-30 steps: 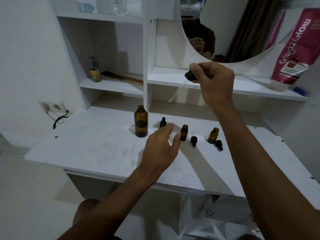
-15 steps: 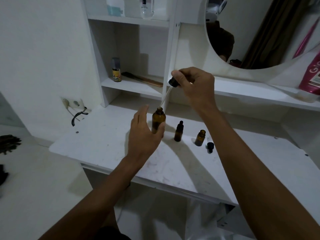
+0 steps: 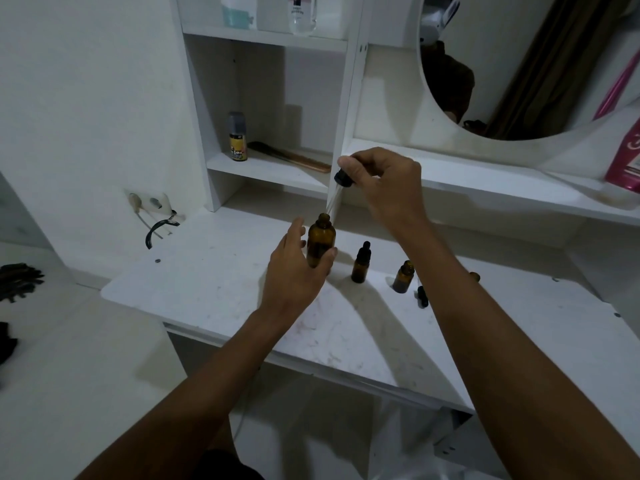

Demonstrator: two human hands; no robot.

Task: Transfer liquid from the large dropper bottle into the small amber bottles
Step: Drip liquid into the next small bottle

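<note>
The person's left grip (image 3: 294,268), a bare hand, is wrapped round the lower body of the large dropper bottle (image 3: 321,242), thumb on one side and fingers on the other. It holds the bottle upright on the white surface (image 3: 225,282), toward the back edge and somewhat left of the middle. The right grip (image 3: 384,181) pinches the black top of the dropper (image 3: 343,177) just above. Its glass tube (image 3: 331,202) slants down so that the tip sits right at the bottle's open mouth. I cannot tell whether the tube carries any liquid.

To the right, along the same back part of the surface, stands a capped small bottle (image 3: 361,263). Further right is an open small bottle (image 3: 403,277) with a loose black cap (image 3: 421,296) lying just beside it, nearer the front edge. A third small bottle (image 3: 475,276) barely shows behind the right forearm.

From here it looks like a draw or a return at the big bottle, not a delivery. The capped one may well be finished. The open one reads as the next to receive liquid and then take its cap. The hidden one I can't judge. The amber glass hides every level, so roughly a third done is my guess, with at least one fill and capping left.
</note>
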